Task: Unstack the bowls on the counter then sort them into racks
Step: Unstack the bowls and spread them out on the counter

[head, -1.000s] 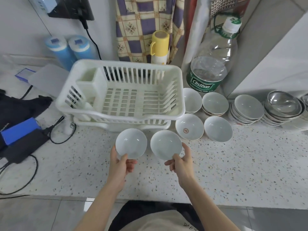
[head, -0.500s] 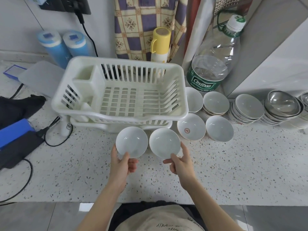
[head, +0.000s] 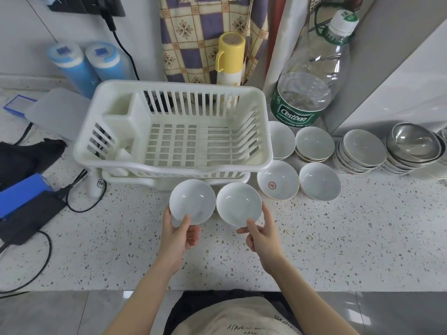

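My left hand (head: 180, 234) grips a small white bowl (head: 192, 200) by its near rim, thumb inside. My right hand (head: 262, 232) pinches a second white bowl (head: 239, 203) the same way. Both bowls hang side by side just in front of the white plastic dish rack (head: 174, 131), which holds nothing. Right of the rack, single white bowls (head: 319, 181) and a dish with a red mark (head: 278, 181) sit on the counter. Behind them stand short stacks of white bowls (head: 314, 145), a stack of plates (head: 362, 149) and a stack of steel bowls (head: 414, 143).
A large clear water bottle (head: 307, 90) and a yellow flask (head: 229, 59) stand behind the rack. Two blue cylinders (head: 82, 64) are at the back left. A black bag, a blue box (head: 21, 192) and cables lie at the left. The speckled counter (head: 338, 238) ends near me.
Both hands have lifted the two bowls slightly forward, closer to the rack's front edge. The view has shifted a little toward the rack.
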`<state>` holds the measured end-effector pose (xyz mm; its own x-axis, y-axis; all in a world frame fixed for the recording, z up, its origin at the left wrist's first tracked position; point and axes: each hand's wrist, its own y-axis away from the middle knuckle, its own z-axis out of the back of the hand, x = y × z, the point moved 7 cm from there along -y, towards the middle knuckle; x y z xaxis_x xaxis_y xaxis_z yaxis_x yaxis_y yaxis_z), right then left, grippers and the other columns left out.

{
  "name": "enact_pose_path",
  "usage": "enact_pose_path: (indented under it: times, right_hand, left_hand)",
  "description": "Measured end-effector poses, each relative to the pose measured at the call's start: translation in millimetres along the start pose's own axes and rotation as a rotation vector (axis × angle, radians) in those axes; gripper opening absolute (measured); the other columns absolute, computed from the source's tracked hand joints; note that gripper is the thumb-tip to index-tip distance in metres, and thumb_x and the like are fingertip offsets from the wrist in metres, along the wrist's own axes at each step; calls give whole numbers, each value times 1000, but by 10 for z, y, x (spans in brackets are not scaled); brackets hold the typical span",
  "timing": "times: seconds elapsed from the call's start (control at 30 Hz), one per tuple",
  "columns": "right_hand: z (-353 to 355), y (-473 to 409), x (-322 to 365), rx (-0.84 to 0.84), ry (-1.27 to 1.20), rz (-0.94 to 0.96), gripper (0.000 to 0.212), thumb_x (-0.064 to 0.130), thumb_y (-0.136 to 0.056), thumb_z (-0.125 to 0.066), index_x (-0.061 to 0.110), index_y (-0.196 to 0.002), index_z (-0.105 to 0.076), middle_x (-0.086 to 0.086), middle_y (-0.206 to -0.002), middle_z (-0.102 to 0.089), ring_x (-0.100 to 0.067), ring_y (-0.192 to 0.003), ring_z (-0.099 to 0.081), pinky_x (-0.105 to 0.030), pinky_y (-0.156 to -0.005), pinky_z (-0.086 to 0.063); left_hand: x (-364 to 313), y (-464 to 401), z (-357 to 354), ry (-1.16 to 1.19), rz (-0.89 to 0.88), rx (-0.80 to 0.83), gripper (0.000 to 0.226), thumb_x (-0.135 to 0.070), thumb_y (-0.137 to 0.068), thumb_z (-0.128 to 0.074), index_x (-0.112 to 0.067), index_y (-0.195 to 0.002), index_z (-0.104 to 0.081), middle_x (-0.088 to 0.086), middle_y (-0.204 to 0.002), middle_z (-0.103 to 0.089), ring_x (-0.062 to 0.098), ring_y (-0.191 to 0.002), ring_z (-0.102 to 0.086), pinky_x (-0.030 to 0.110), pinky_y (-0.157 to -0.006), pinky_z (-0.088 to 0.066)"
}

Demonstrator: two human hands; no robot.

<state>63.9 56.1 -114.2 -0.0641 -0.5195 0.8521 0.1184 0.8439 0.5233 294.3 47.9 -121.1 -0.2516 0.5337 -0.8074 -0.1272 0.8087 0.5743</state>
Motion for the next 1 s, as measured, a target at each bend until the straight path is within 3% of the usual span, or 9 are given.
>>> enact_pose_path:
  times: [0.2, 0.33, 0.47, 0.57, 0.63, 0.73, 0.83, 1.0]
  right_hand:
    - [27, -8, 47, 58, 57, -76, 50, 24, -100, -50, 38, -144, -31, -10, -86, -75, -8, -43, -52, -20, -41, -40]
    - [129, -42, 103, 131, 139, -186, 47, 33, -98, -49, 33, -143, -34, -1, -82, -77, -11, -44, -50, -20, -42, -37]
    - [347, -58, 214, 161, 169, -220, 54, 25, -96, -52, 29, -145, -31, 3, -81, -77, -8, -44, -50, -19, -43, -37]
    - [573, -64, 328, 147, 167, -215, 41, 21, -95, -51, 26, -135, -43, 6, -83, -77, -7, -45, -50, -18, -45, -38]
    - [761, -99, 435, 114, 124, -191, 31, 17, -95, -51, 23, -125, -54, 4, -84, -77, -7, -46, -50, -18, -44, -36]
    - [1110, -206, 641, 24, 53, -119, 23, 15, -94, -53, 21, -115, -62, -1, -84, -77, -8, -47, -50, -18, -43, -34]
    - [1510, -369, 861, -94, 12, -45, 19, 14, -93, -54, 21, -106, -66, 0, -80, -77, -7, -46, -49, -19, -43, -32]
    - [1991, -719, 1181, -273, 56, 5, 18, 13, -93, -49, 19, -97, -65, 2, -77, -73, -13, -55, -46, -24, -48, -34]
  left_hand:
    - [-20, 12, 12, -44, 2, -56, 55, -22, -101, -56, -43, -145, -31, 13, -74, -73, 20, -56, -65, 30, -50, -52]
    - [17, 56, -4, -60, 5, -174, 65, -28, -99, -57, -34, -152, -21, 10, -75, -75, 18, -54, -66, 31, -51, -52]
    - [121, 155, -33, 1, 40, -326, 62, -32, -99, -56, -32, -151, -21, 10, -85, -72, 21, -58, -62, 32, -52, -48]
    - [218, 268, -44, -39, 55, -470, 31, -30, -98, -50, -18, -125, -43, 8, -77, -53, 16, -51, -42, 26, -42, -34]
    - [234, 352, -141, -88, 13, -506, 16, -28, -98, -44, -13, -101, -42, 4, -72, -40, 14, -51, -32, 24, -40, -27]
    - [163, 512, -485, -136, -71, -463, 22, -23, -99, -39, -14, -79, -36, 1, -65, -33, 14, -51, -25, 25, -44, -24]
    - [-12, 578, -998, -161, -155, -314, 32, -18, -100, -42, -13, -68, -40, -4, -56, -33, 14, -50, -26, 23, -41, -24]
    - [-401, 416, -1993, -282, -240, -5, 21, -18, -99, -48, -8, -85, -59, -2, -54, -43, 10, -41, -34, 18, -40, -30]
